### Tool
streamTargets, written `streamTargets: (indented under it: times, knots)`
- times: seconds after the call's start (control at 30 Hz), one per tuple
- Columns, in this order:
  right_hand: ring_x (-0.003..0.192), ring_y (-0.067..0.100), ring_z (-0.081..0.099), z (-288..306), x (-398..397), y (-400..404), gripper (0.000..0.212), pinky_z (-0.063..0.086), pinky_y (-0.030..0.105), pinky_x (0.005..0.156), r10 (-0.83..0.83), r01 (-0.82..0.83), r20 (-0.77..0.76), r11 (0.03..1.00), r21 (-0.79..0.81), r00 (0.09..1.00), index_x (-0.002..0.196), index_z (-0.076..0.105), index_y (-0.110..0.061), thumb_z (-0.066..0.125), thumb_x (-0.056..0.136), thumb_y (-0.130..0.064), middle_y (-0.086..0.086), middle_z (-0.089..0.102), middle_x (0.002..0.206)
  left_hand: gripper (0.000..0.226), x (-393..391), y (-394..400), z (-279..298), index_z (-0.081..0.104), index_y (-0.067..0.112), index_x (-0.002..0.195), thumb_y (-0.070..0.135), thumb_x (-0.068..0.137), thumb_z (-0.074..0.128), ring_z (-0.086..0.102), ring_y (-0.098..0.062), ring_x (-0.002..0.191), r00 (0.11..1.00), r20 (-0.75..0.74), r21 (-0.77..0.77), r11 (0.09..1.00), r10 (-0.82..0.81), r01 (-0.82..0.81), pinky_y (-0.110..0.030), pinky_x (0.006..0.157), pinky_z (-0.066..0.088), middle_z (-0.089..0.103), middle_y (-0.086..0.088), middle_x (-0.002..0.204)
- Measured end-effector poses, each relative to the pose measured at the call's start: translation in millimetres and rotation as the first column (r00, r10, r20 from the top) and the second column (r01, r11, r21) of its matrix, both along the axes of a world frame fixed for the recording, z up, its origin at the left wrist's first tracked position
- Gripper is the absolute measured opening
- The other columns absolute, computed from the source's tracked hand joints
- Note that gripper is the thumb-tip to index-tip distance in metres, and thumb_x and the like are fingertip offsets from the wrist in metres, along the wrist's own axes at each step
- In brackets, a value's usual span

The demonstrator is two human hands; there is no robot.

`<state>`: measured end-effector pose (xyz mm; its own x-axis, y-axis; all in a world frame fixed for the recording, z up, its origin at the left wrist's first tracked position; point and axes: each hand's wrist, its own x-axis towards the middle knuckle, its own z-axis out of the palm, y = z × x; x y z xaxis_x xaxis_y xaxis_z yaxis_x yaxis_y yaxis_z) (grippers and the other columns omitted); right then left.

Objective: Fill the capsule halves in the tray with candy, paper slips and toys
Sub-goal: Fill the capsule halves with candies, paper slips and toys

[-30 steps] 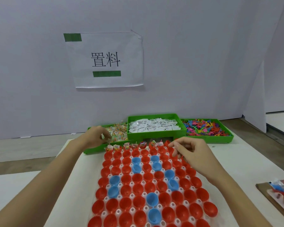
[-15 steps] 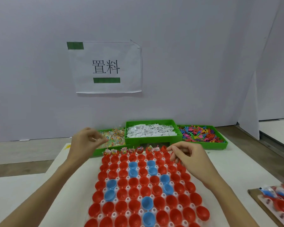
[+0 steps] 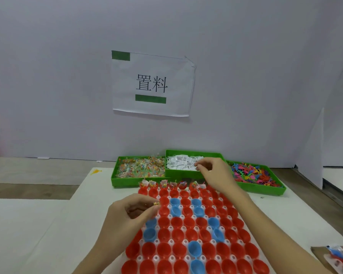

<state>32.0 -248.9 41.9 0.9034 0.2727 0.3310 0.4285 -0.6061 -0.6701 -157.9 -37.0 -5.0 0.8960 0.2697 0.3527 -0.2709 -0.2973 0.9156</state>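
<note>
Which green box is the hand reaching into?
The middle green box, the one full of white paper slips. The right hand is over it; the candy box and toy box sit beside it.

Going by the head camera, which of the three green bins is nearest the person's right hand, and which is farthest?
1. Paper slip bin, middle: the right hand reaches into it.
2. Toy bin, right, beside the hand.
3. Candy bin, left, farthest.

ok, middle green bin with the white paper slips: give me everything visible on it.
The middle green plastic bin is a shallow rectangular tray with low walls, holding a loose heap of small white paper slips with dark print too small to read. It stands at the table's far edge, raised slightly above the candy bin and toy bin flanking it. The right hand reaches into its right end, fingertips curled at the slips.
</note>
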Motion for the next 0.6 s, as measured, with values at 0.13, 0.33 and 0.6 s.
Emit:
streamTargets:
  times: [0.13,0.33,0.6]
  knots:
    - [0.096,0.012,0.065,1,36,31,0.017,0.046,0.023,0.085,-0.052,0.044,-0.066,0.990,-0.131,0.996,0.106,0.079,-0.009,0.071,0.095,-0.020,0.005,0.076,0.112,0.016,-8,-2,-2,0.081,0.034,0.090,0.022,0.079,0.082,0.074,-0.015,0.082,0.996,0.084,0.066,0.998,0.013,-0.019,-0.020,0.073,0.059,0.077,0.009,0.086]
    - [0.106,0.024,0.066,3,66,62,0.059,0.055,0.034,0.088,-0.257,0.128,-0.246,0.888,-0.442,0.935,0.118,0.067,-0.002,0.081,0.082,-0.045,0.008,0.069,0.124,0.014,-11,-2,1,0.081,0.033,0.093,0.030,0.079,0.078,0.072,-0.014,0.085,0.990,0.143,0.114,0.993,0.004,-0.020,-0.017,0.071,0.057,0.075,0.012,0.087]
    - [0.079,0.011,0.065,-2,75,41,0.026,0.051,0.024,0.067,-0.189,0.136,-0.287,0.972,-0.194,0.939,0.097,0.078,-0.002,0.078,0.089,-0.026,0.006,0.075,0.113,0.017,-9,4,-5,0.080,0.034,0.091,0.020,0.081,0.084,0.072,-0.012,0.084,0.992,0.110,0.151,0.986,0.055,-0.071,-0.020,0.071,0.058,0.076,0.015,0.087]
